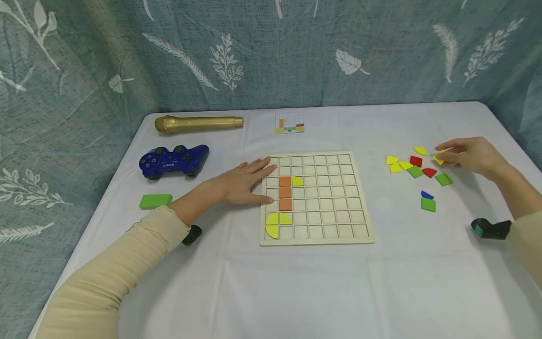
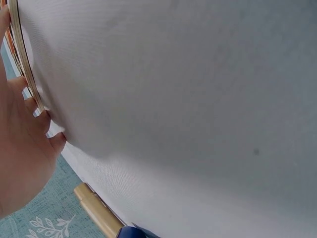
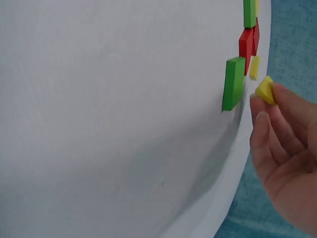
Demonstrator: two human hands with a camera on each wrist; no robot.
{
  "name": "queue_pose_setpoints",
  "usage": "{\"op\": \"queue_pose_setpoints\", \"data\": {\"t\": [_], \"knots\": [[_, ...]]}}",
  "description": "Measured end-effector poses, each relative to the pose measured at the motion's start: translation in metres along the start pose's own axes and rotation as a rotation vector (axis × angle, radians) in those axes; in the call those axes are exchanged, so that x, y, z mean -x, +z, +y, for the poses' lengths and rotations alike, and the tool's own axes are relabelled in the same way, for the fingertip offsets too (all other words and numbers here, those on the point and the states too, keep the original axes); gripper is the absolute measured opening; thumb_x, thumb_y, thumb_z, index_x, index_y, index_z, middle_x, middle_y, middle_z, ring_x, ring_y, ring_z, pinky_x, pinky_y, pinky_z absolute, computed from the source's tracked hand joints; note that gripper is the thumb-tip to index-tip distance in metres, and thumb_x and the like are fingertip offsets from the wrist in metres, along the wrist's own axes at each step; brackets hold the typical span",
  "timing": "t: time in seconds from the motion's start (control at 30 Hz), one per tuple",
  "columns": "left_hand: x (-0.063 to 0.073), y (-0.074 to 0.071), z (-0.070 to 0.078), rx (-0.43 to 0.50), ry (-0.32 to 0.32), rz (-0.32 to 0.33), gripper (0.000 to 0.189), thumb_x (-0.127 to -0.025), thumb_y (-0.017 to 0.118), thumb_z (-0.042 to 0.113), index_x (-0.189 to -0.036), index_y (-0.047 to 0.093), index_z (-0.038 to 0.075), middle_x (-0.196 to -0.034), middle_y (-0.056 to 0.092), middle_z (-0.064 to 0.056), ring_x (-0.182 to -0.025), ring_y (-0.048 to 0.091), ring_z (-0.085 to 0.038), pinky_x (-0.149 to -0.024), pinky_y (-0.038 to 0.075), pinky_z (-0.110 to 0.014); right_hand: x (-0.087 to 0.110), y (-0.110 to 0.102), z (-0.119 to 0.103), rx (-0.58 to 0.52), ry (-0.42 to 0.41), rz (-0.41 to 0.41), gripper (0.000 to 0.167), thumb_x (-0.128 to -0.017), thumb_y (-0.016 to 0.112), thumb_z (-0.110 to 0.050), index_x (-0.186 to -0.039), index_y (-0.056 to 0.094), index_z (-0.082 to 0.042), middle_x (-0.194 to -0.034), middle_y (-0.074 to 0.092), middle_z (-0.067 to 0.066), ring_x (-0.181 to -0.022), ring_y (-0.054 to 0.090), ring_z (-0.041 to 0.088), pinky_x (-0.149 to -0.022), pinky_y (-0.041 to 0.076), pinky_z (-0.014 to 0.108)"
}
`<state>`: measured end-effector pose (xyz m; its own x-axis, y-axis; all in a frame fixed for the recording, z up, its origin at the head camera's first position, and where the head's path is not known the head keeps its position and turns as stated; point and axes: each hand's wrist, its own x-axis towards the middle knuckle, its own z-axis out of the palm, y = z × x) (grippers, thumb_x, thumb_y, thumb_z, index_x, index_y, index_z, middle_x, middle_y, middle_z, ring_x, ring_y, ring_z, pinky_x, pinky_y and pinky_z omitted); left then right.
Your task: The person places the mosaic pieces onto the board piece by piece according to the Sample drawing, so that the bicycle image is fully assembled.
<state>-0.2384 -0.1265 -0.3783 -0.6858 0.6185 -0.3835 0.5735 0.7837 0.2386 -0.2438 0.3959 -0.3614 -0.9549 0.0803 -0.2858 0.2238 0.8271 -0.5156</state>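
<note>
Read the surface (image 1: pixel 322 282) as a clock centred on the gridded board (image 1: pixel 338 204), twelve pointing away from the person. The right grip (image 1: pixel 476 155) is between two and three o'clock, thumb and fingertips pinching a small yellow piece (image 3: pixel 266 91); a slack or off-centre pinch could let it turn or drop. Just beside it, toward three, lie a red quarter-round (image 1: pixel 429 173) and a green square (image 1: pixel 443 179), which a low sweep of the fingers might scatter. The left grip (image 1: pixel 243 185) is spread, fingers touching the board's edge between nine and ten; a sideways push there could slide the board and jolt the orange squares (image 1: pixel 285 192) lying on it, toward nine. Dragging the left sleeve (image 1: pixel 139 240) might shift the green block (image 1: pixel 155 201), also toward nine.
</note>
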Motion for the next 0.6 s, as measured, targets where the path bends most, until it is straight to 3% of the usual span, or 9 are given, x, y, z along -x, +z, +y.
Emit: {"op": "queue_pose_setpoints", "data": {"t": [0.07, 0.13, 0.3, 0.4, 0.6], "knots": [[0.000, 0.001, -0.001, 0.003, -0.001, 0.001, 0.093, -0.088, 0.044, 0.069, -0.155, 0.002, 0.020, -0.159, -0.009, -0.002, -0.144, -0.004, -0.022, -0.115, 0.002, -0.043, 0.002, 0.002, -0.005, -0.033, -0.013, -0.017, 0.061, -0.096, 0.055, -0.043, -0.134, 0.047, 0.003, -0.124, 0.049, 0.034, -0.098, 0.052, 0.038, -0.090, 0.044, 0.053], [0.000, 0.001, -0.001, 0.005, 0.002, 0.003, 0.093, -0.088, 0.044, 0.070, -0.155, 0.002, 0.020, -0.159, -0.008, -0.002, -0.144, -0.004, -0.023, -0.115, 0.002, -0.044, 0.005, 0.005, -0.011, -0.076, -0.021, -0.039, 0.060, -0.096, 0.055, -0.040, -0.135, 0.046, 0.004, -0.126, 0.049, 0.034, -0.095, 0.059, 0.030, -0.092, 0.048, 0.044], [0.000, 0.002, -0.002, 0.002, 0.004, 0.002, 0.094, -0.088, 0.044, 0.070, -0.155, 0.002, 0.020, -0.159, -0.009, -0.002, -0.144, -0.005, -0.022, -0.115, 0.002, -0.043, 0.012, 0.016, -0.027, -0.142, -0.048, -0.131, 0.064, -0.093, 0.059, -0.042, -0.136, 0.045, 0.003, -0.126, 0.055, 0.025, -0.086, 0.064, 0.012, -0.075, 0.051, 0.016], [-0.001, 0.002, -0.002, -0.003, 0.004, 0.000, 0.092, -0.089, 0.043, 0.069, -0.155, 0.001, 0.021, -0.159, -0.009, -0.002, -0.144, -0.005, -0.021, -0.115, 0.002, -0.043, 0.018, 0.024, -0.039, -0.145, -0.068, -0.171, 0.064, -0.092, 0.061, -0.044, -0.135, 0.048, 0.001, -0.122, 0.060, 0.018, -0.087, 0.063, 0.011, -0.072, 0.050, 0.015], [0.000, 0.002, -0.002, -0.006, 0.015, 0.003, 0.092, -0.089, 0.043, 0.069, -0.155, 0.001, 0.021, -0.159, -0.010, -0.002, -0.144, -0.006, -0.021, -0.115, 0.002, -0.044, 0.032, 0.040, -0.064, -0.212, -0.129, -0.258, 0.059, -0.093, 0.064, -0.035, -0.135, 0.049, 0.004, -0.120, 0.063, 0.015, -0.091, 0.065, 0.009, -0.081, 0.052, 0.022]]}}
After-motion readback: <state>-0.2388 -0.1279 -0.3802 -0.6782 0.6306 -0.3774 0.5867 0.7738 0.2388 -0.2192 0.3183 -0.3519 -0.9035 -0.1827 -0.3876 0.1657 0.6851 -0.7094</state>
